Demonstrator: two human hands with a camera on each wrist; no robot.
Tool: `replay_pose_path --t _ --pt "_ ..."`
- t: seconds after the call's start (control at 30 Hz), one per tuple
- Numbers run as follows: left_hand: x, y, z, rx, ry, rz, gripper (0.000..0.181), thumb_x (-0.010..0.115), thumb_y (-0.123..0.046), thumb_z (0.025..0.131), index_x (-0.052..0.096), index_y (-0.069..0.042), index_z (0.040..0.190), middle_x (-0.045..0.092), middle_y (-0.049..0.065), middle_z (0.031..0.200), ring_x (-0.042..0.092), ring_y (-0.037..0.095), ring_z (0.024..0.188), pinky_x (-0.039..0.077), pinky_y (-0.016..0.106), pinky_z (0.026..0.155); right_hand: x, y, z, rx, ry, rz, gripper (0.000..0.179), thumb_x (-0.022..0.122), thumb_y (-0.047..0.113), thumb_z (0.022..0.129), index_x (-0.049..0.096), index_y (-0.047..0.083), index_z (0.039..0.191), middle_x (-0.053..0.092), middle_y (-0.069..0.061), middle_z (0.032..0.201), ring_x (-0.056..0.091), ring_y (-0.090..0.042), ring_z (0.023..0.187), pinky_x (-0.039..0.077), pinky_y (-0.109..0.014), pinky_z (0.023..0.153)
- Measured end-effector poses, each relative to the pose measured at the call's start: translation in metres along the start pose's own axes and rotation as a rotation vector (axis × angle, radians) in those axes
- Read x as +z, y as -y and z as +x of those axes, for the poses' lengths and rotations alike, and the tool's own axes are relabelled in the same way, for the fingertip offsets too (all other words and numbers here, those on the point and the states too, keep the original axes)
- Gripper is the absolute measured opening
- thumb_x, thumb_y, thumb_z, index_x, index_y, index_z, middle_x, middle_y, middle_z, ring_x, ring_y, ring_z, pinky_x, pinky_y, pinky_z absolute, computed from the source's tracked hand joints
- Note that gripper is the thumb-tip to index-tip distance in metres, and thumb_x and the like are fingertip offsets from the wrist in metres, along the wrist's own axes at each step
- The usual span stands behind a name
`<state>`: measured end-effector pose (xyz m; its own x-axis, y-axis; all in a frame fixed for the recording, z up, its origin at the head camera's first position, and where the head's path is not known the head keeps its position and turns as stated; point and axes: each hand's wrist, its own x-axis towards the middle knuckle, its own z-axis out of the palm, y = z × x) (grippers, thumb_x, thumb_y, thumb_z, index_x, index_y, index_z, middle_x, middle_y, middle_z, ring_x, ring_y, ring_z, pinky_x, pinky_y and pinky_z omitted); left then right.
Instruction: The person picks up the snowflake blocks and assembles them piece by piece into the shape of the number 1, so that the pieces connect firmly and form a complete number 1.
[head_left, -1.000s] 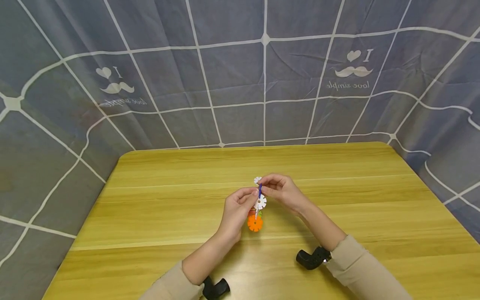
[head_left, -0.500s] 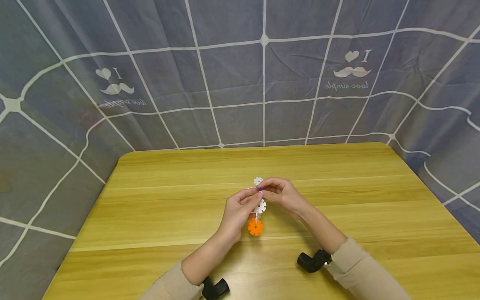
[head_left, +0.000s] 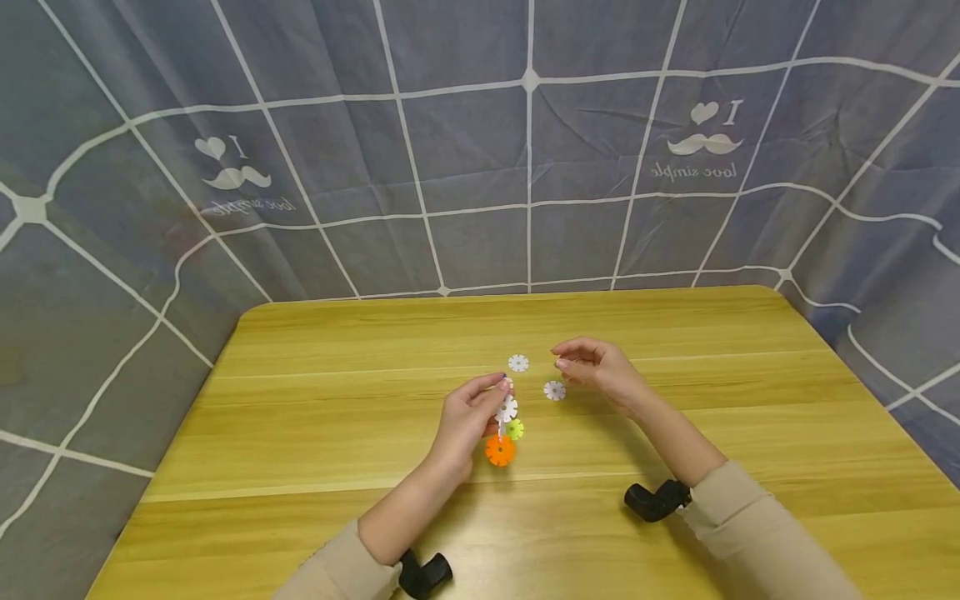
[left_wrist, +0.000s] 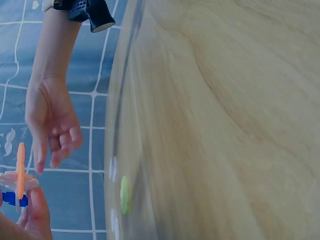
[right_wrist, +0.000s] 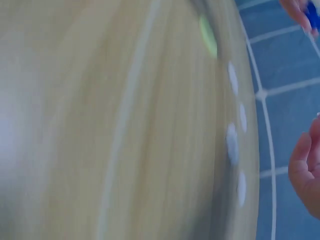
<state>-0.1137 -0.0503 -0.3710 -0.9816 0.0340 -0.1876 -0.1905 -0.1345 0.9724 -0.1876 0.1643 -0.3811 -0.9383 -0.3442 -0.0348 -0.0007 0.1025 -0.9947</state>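
Observation:
My left hand pinches a small build of notched snowflake discs above the table. In it are a white disc, an orange disc at the near end and a blue disc, mostly hidden by the fingers in the head view. Off to the right hangs my right hand, fingers loosely bent and nothing between them. Just below its fingertips a loose white disc lies on the table. Another white disc lies farther back. Partly behind the build is a yellow-green disc, flat on the table.
A wooden table spreads under both hands. In the right wrist view several white discs lie near the table's far edge. A grey curtain with white lines stands behind. Black wrist devices sit at both sleeves.
My right hand has come off the blue disc and moved right, away from the left hand. The left hand has shifted slightly left with the build, and a white disc on the table is now uncovered.

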Motion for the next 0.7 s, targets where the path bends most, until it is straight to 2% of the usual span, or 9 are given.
replay_pose_path --t 0.17,0.27,0.5,0.7 --pt "-0.003 0.001 0.003 -0.018 -0.008 0.001 0.040 0.062 -0.020 0.091 0.056 0.002 0.123 0.069 0.005 0.096 0.050 0.003 0.062 0.045 0.014 0.054 -0.025 -0.002 0.004 0.069 -0.036 -0.080 0.035 0.060 0.004 0.089 0.051 -0.013 0.118 0.061 0.006 0.086 0.060 -0.011 0.081 0.053 -0.029 0.074" --pt "-0.003 0.002 0.004 -0.019 -0.009 0.001 0.040 0.061 -0.021 0.091 0.056 0.002 0.124 0.068 0.003 0.094 0.051 0.003 0.062 0.045 0.014 0.054 -0.034 -0.003 0.006 0.107 -0.040 -0.112 0.041 0.061 0.004 0.088 0.047 -0.015 0.121 0.060 0.003 0.086 0.058 -0.011 0.078 0.052 -0.025 0.070" --pt "-0.003 0.003 0.004 -0.008 0.013 -0.008 0.040 0.061 -0.020 0.091 0.055 0.002 0.124 0.067 0.001 0.090 0.053 0.004 0.064 0.047 0.015 0.056 -0.041 -0.013 0.015 0.139 0.004 -0.263 0.039 0.062 0.000 0.086 0.050 -0.015 0.120 0.058 -0.012 0.089 0.057 -0.016 0.073 0.052 -0.025 0.064" --pt "-0.003 0.004 0.002 0.006 0.027 -0.011 0.040 0.062 -0.020 0.091 0.054 0.002 0.124 0.067 0.001 0.092 0.055 0.005 0.069 0.048 0.017 0.059 -0.040 -0.025 0.029 0.134 -0.010 -0.439 0.037 0.069 0.002 0.082 0.056 -0.011 0.113 0.055 -0.011 0.083 0.050 -0.013 0.062 0.045 -0.022 0.053"
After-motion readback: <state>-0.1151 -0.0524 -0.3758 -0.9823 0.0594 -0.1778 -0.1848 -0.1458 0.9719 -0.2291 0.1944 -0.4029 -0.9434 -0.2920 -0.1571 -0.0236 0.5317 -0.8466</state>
